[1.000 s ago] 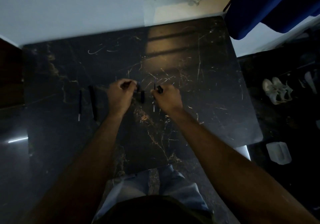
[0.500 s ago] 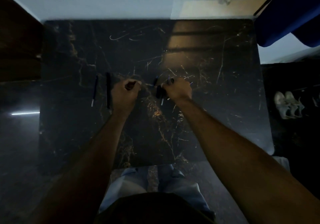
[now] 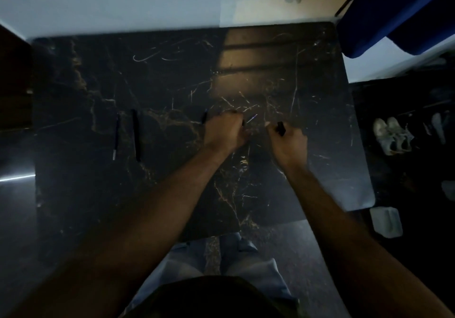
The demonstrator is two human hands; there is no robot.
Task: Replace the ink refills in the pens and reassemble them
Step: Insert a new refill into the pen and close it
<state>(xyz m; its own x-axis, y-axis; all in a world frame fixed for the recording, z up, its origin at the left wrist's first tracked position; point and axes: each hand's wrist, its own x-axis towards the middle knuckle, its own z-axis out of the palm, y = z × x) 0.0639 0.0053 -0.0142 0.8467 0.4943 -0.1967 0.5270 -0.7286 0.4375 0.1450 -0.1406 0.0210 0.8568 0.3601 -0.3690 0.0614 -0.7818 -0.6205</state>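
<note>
My left hand (image 3: 226, 131) is curled round a dark pen barrel (image 3: 204, 117), whose end sticks out on the hand's left side. A thin ink refill (image 3: 252, 118) pokes out at the right of the same fist. My right hand (image 3: 289, 143) pinches a short black pen piece (image 3: 281, 128), held apart from the left hand. On the black marble table (image 3: 172, 83), further left, lie a slim blue refill (image 3: 115, 135) and a black pen (image 3: 136, 135), side by side. The scene is dim and small parts are hard to make out.
A blue cloth (image 3: 398, 10) hangs past the table's far right corner. On the floor to the right are a pair of pale shoes (image 3: 391, 135) and a white box (image 3: 386, 221). My knees (image 3: 221, 256) sit at the table's near edge.
My two hands have drawn apart: the right hand pulled the short black piece away to the right, and the refill now shows at the left fist. The camera shifted.
</note>
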